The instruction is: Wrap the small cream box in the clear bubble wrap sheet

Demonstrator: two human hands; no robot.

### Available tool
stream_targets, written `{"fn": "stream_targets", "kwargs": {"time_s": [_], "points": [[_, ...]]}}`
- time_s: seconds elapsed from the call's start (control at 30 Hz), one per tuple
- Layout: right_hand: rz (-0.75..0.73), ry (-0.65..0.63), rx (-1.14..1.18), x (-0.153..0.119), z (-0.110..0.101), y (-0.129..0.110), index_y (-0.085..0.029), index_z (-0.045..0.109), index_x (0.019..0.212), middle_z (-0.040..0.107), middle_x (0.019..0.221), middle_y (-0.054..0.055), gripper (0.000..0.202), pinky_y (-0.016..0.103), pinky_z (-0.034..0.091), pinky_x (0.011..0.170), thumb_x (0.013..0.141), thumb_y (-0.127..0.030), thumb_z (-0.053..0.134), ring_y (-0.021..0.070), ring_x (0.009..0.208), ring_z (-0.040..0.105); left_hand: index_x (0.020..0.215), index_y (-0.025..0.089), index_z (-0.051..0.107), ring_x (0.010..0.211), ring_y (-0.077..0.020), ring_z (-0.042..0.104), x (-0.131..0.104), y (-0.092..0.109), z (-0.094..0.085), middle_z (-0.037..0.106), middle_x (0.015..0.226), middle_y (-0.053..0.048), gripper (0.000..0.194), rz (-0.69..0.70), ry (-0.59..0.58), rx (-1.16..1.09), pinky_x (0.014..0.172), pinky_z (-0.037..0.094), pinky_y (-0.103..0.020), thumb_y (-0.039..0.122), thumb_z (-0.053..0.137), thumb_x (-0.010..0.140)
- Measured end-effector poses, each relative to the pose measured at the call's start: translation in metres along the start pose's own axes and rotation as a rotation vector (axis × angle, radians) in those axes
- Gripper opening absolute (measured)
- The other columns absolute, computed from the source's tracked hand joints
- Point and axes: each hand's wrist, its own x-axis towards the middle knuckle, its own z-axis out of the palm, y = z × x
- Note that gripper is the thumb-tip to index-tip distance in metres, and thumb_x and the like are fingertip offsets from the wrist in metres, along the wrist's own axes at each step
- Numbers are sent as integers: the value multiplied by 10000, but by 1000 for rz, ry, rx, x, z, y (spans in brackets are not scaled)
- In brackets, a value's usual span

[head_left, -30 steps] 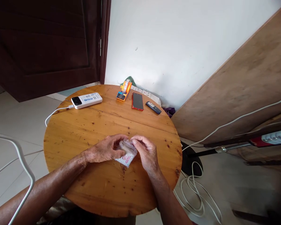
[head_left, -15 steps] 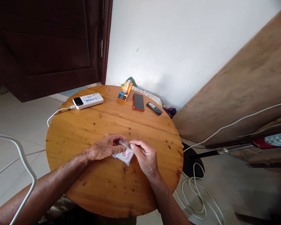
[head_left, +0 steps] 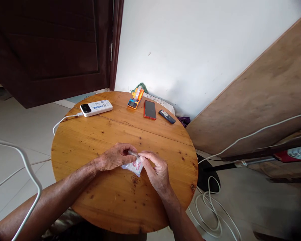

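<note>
A small clear plastic bag (head_left: 135,167) with red print and something pale inside is held just above or on the round wooden table (head_left: 90,134); I cannot tell whether it touches the wood. My left hand (head_left: 117,156) grips its upper left edge between thumb and fingers. At the upper right corner, my right hand (head_left: 156,169) pinches the bag with thumb and forefinger. The fingertips of both hands nearly meet along the top edge and partly hide it. What the bag contains is too small to make out.
Toward the back stand a white power bank (head_left: 97,107) with a cable, an orange tape dispenser (head_left: 136,98), a red-edged phone (head_left: 149,109) and a dark blue handheld device (head_left: 166,116). A white wall (head_left: 190,50) rises behind. Coiled white cable (head_left: 215,211) lies on the floor at right.
Both hands keep hold of the bag in nearly the same place. Its top edge looks more gathered or folded between the fingers. The camera view has shifted slightly.
</note>
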Motion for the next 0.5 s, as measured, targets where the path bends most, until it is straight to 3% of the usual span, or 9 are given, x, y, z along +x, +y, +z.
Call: {"fn": "stream_targets", "kwargs": {"time_s": [0.5], "points": [[-242, 36, -333, -3, 3, 6, -235, 729, 974, 747, 909, 53, 207, 336, 518, 728, 896, -119, 576, 178, 781, 676, 931, 141, 666, 710, -137, 544, -1, 7, -2, 644, 794, -11, 320, 8, 34, 134, 627, 414, -233, 409, 643, 757]]}}
